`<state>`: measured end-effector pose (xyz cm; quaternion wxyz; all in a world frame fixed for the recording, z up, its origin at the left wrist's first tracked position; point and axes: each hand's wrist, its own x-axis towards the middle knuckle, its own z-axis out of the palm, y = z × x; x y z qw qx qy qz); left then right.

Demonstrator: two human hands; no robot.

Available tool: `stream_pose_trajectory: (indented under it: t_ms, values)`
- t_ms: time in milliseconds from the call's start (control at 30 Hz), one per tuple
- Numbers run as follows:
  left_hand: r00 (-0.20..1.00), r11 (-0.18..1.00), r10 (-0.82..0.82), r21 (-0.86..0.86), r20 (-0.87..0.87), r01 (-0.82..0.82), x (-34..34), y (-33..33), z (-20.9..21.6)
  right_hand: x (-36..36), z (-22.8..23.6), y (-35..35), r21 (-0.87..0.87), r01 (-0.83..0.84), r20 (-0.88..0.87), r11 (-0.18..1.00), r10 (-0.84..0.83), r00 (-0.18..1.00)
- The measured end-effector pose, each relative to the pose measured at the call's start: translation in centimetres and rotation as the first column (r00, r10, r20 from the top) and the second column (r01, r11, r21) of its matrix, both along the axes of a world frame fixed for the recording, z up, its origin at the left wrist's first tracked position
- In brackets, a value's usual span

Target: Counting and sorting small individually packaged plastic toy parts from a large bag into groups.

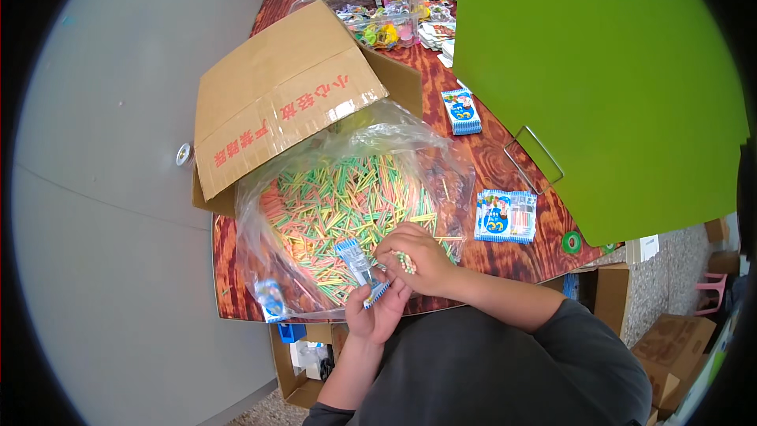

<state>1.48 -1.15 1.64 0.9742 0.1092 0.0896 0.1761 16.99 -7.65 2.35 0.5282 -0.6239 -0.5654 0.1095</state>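
My left hand (377, 317) is closed on a small blue-and-white packet (355, 260), holding it tilted near the table's front edge. Right beside it, my right hand (430, 264) is wrapped round a bunch of short pastel sticks (405, 263), their ends showing in the fist. Its fingertips are close to the packet; whether they touch it is hard to see. Beneath both hands spreads a big heap of pink, green and yellow sticks (347, 197), lying in a clear plastic bag (386, 132) that comes out of a cardboard box (276, 79).
To the right lie flat blue-and-white packets (505, 215) and a stack of similar packets (462, 112). Another packet (270, 298) sits at the front left. A green panel (607, 95) with a metal handle (535, 159) borders the right side. Clear tubs (378, 20) of small colourful items stand behind.
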Motion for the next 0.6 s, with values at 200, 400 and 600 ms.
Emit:
stream_pose_trajectory:
  t_ms: [200, 400, 600]
  values:
    - [0.976, 0.995, 0.083, 0.067, -0.199, -0.070, -0.7, -0.4, -1.8, 0.5, 0.1, 0.6, -0.444, -0.289, -0.685, 0.848, -0.113, 0.720]
    - [0.964, 0.996, 0.093, 0.019, -0.249, -0.091, -1.2, -0.9, -2.3, 0.9, -3.1, 1.2, -0.275, 0.007, -0.254, 0.961, -0.080, 0.964]
    - [0.975, 0.996, 0.086, 0.033, -0.203, -0.081, -0.7, -0.6, -2.5, 1.0, -3.0, 1.3, -0.229, -0.024, -0.152, 0.973, -0.012, 0.988]
